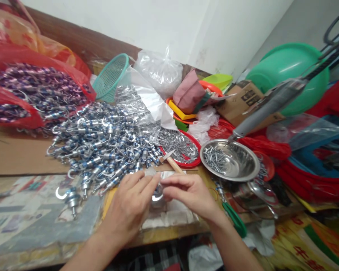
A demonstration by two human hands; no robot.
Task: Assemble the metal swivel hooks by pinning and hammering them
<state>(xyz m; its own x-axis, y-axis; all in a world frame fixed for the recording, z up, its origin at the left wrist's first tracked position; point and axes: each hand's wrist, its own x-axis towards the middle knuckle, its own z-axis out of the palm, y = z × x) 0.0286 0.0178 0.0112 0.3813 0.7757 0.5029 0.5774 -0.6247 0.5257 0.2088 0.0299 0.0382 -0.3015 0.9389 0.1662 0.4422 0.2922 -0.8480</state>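
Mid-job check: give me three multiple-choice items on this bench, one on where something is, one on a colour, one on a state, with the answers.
1. Where does the steel bowl of screws stand?
A. right of the red-rimmed tray
B. inside the mesh basket
C. left of the hook pile

2. What colour is the mesh basket?
A. yellow
B. teal green
C. black

3. How are the two hands placed?
A. far apart on the bench
B. one raised out of view
C. together, fingers pinching a small metal part

Answers:
1 A: the bowl sits just right of the red-rimmed tray.
2 B: the basket tipped behind the hook pile is teal green.
3 C: the left hand and right hand meet over a small metal part.
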